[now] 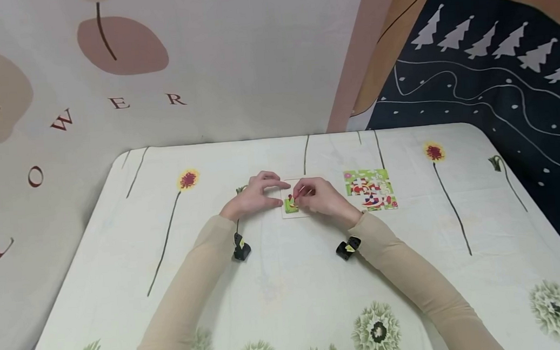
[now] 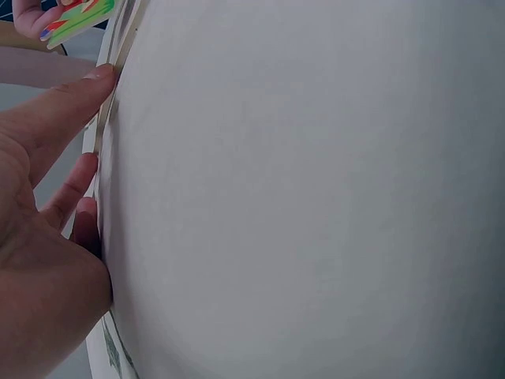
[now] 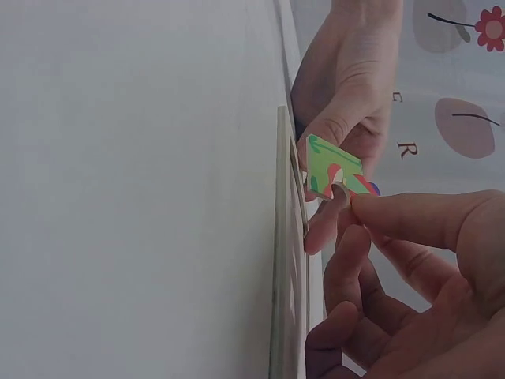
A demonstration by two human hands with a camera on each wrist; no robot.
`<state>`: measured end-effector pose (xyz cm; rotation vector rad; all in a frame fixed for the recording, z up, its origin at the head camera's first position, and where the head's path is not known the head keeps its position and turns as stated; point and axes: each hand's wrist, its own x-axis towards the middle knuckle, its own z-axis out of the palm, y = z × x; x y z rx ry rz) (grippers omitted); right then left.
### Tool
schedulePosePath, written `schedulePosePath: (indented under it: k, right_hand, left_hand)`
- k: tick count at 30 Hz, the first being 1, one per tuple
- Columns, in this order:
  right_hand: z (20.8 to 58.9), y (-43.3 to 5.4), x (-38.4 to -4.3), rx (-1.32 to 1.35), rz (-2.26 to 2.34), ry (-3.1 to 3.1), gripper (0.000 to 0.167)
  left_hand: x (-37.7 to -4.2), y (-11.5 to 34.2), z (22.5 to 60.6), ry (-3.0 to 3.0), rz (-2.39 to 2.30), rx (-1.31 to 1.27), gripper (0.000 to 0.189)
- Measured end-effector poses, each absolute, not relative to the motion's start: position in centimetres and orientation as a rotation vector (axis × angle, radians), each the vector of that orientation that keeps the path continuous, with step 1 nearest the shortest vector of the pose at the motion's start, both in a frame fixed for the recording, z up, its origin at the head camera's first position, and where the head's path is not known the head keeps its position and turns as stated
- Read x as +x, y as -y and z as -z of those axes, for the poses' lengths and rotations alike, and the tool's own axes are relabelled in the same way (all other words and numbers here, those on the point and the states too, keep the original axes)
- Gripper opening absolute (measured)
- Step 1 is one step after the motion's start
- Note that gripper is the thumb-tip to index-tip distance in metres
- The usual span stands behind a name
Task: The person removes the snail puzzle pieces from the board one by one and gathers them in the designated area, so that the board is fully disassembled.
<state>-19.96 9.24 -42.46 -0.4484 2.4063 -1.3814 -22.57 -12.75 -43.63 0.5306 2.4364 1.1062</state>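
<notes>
Between the thumb and fingers of my right hand [image 1: 327, 197] is a green puzzle piece [image 3: 325, 158] with red and blue parts, pinched at one corner. In the right wrist view it is tilted above the thin, pale puzzle board [image 3: 288, 260]. My left hand [image 1: 254, 196] lies at the board's left side, fingers extended and spread from the thumb. Its thumb tip meets the board's edge in the left wrist view. Much of the board [image 1: 302, 215] is covered by my right hand in the head view.
Right of the board lies a group of colourful puzzle pieces [image 1: 370, 189] on the flower-printed tablecloth [image 1: 287, 283]. The table's far edge meets a printed wall hanging [image 1: 252, 63]. Black wrist cameras [image 1: 241, 248] are strapped to both wrists.
</notes>
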Motion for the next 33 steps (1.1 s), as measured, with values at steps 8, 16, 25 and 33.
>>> schedulePosePath:
  k: [8,16,25,33]
  right_hand:
    - [42.0,-9.4,-19.8,-0.433,1.380,-2.440,0.008]
    - [41.6,-9.9,-19.6,-0.388,1.407,-2.461,0.008]
    - [41.3,-10.9,-19.4,-0.380,1.431,-2.455,0.009]
    - [41.3,-12.3,-19.2,-0.382,1.440,-2.463,0.010]
  left_hand:
    - [-22.7,12.6,43.7,-2.445,-1.108,0.550,0.047]
    - [-22.6,12.7,43.6,-2.448,-1.105,0.564,0.046]
    - [-22.6,12.7,43.7,-2.427,-1.120,0.547,0.045]
    - [-22.6,12.7,43.7,-2.433,-1.120,0.544,0.044]
